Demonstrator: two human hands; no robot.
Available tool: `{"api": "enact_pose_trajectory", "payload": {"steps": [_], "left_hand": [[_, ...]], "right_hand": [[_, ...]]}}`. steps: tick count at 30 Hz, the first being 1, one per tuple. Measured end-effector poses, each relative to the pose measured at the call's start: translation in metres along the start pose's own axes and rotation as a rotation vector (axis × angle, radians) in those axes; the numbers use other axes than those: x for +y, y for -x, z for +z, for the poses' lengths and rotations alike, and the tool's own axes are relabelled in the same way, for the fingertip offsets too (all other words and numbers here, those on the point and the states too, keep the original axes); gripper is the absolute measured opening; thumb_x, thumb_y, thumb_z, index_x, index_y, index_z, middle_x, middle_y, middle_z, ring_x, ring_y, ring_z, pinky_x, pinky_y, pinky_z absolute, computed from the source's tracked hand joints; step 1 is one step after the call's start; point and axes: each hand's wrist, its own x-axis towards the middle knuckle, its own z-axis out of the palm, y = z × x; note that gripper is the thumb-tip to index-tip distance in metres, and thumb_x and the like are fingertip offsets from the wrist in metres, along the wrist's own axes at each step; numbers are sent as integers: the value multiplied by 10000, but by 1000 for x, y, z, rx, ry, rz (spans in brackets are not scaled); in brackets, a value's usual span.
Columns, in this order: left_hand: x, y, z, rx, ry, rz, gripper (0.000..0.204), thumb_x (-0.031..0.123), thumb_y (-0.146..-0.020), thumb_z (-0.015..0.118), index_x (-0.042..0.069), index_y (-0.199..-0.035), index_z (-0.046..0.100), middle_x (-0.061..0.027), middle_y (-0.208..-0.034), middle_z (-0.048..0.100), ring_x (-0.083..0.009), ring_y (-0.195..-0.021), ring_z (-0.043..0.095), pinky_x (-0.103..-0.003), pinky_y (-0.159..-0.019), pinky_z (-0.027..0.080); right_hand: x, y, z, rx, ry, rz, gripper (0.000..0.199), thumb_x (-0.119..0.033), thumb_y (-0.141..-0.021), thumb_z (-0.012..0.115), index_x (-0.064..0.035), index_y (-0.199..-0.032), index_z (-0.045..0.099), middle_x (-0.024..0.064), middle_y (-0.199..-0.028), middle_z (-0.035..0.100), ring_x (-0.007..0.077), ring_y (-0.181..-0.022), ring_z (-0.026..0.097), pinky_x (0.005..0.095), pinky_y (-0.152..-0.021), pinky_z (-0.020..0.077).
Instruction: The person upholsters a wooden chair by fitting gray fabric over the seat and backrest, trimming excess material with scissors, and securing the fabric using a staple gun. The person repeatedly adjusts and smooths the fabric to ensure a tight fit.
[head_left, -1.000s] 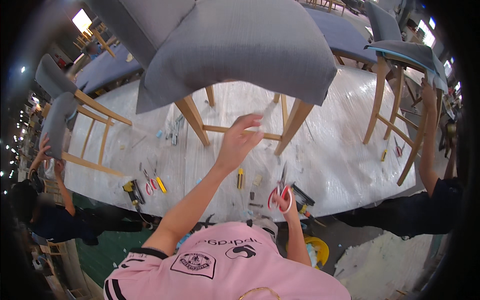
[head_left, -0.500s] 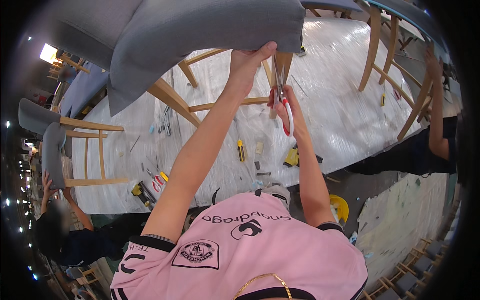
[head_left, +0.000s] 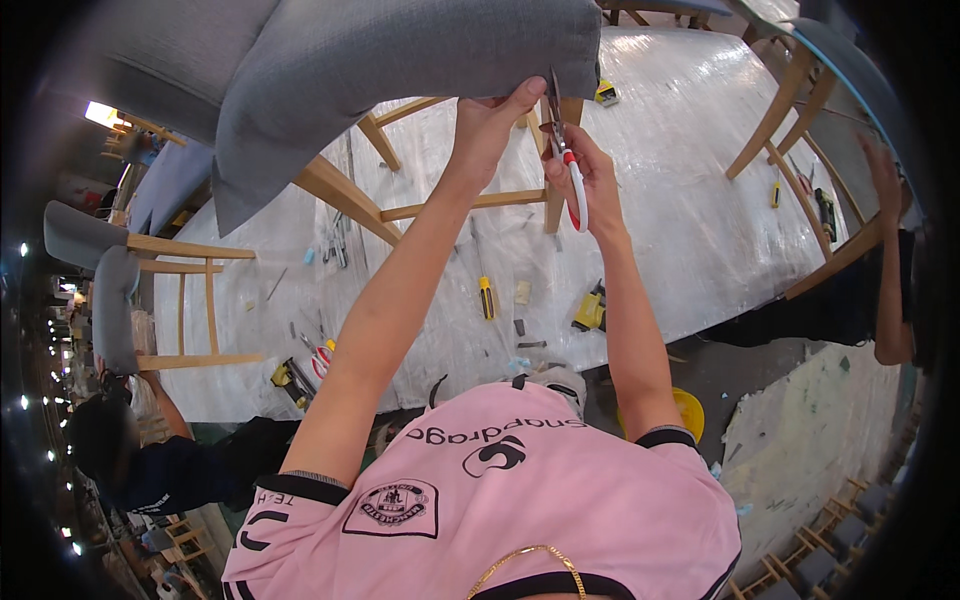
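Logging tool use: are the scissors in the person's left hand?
No, the right hand holds the scissors, while the left hand is at the grey fabric's lower edge.

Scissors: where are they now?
In the head view, right of upper centre: the right hand holds the scissors beside the left hand, blades by the grey fabric.

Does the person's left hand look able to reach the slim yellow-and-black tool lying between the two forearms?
Not directly, it seems: the left hand appears busy gripping the grey fabric seat cover, though nothing covers the tool.
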Motion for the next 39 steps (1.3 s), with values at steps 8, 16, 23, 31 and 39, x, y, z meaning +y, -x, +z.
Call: {"api": "enact_pose_trajectory", "payload": {"steps": [8,16,23,31,39], "left_hand": [[1,-1,2,-15,-44,1,415,323,-880,848,21,-1131,715,-58,-1056,722,-151,-989,649,-310,-901,514],[-4,-6,0,11,-166,47,437,351,-877,844,34,-1145,706,-64,-1080,720,-169,-1021,672,-335,-889,562],[-3,-8,0,-6,-123,82,416,339,-884,840,43,-1142,702,-60,-1095,723,-168,-1036,673,-337,-874,564],[-3,-5,0,11,-127,31,421,330,-881,843,35,-1143,698,-62,-1095,723,-169,-1039,676,-331,-862,572],[-4,-7,-3,16,-133,20,458,342,-863,858,27,-1149,689,-63,-1093,708,-173,-1036,670,-325,-852,580]], "right_hand": [[13,0,3,20,-8,-9,638,-437,-888,819,22,-1282,616,18,-898,606,98,-826,569,259,-776,493],[15,-2,10,27,-16,-92,692,-477,-875,816,4,-1324,604,25,-926,585,103,-859,560,272,-769,490],[26,-3,12,62,-39,-159,609,-375,-884,834,12,-1308,632,0,-854,582,80,-767,550,239,-699,479],[36,-4,15,121,-4,-148,497,-233,-880,848,35,-1251,654,7,-823,583,67,-734,547,229,-666,478],[37,-5,17,153,71,-196,485,-169,-839,875,46,-1218,664,22,-805,585,74,-710,552,237,-645,487]]}}
